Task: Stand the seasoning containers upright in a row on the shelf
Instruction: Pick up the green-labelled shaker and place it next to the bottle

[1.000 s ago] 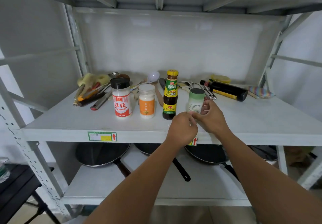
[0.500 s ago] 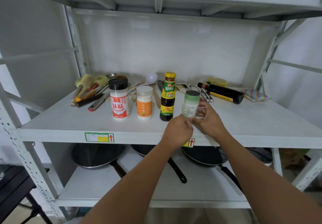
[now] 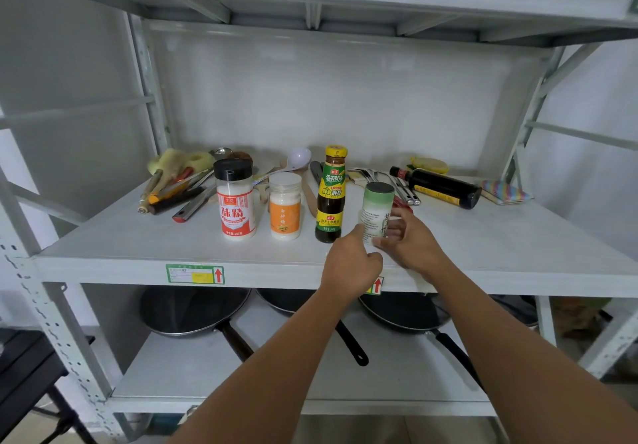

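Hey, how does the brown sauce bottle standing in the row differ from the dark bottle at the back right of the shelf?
The sauce bottle stands upright; the dark bottle lies on its side. The sauce bottle has a yellow cap and a green and yellow label; the dark bottle has a dark cap with a red band and a narrow yellow label. The sauce bottle is in the row, the dark bottle behind it. Both hold dark liquid and sit on the same shelf.

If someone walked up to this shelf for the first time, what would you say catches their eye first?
Probably the green-capped jar, held by the right hand with the left hand at its base, at the right end of an upright row: red-labelled shaker, orange-labelled jar, dark sauce bottle. Behind to the right, a dark bottle lies on its side.
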A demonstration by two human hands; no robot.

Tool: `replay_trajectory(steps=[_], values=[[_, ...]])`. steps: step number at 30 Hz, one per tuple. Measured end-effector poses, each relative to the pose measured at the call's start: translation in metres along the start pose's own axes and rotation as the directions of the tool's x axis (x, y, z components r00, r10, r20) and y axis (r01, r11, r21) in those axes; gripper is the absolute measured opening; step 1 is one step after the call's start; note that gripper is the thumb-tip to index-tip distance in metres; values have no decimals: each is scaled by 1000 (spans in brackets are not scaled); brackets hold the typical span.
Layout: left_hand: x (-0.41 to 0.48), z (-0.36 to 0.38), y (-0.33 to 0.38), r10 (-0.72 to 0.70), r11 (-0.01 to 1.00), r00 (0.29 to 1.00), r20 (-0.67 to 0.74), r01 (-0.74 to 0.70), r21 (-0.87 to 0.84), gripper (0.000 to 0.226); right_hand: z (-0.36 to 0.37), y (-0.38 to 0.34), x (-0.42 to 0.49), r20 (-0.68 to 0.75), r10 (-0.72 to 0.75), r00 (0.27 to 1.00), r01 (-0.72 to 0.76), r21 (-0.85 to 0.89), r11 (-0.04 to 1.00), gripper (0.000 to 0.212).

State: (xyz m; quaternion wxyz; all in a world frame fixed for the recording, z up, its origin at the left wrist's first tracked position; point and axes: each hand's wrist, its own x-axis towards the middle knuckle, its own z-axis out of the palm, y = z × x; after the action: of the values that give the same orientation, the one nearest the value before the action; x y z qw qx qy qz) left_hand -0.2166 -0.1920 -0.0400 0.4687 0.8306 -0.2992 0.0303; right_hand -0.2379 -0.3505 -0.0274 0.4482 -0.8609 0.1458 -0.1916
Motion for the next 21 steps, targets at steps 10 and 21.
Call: replay_trajectory(steps=[10, 21], values=[[9, -2, -3, 7, 1000, 999, 44, -8, 24, 56, -2, 3, 3, 60, -23, 998, 23, -2, 1000, 69], [12, -1, -7, 23, 1000, 996, 84, -23, -5, 57, 0, 5, 3, 12, -25, 1000, 25, -21, 999, 72]])
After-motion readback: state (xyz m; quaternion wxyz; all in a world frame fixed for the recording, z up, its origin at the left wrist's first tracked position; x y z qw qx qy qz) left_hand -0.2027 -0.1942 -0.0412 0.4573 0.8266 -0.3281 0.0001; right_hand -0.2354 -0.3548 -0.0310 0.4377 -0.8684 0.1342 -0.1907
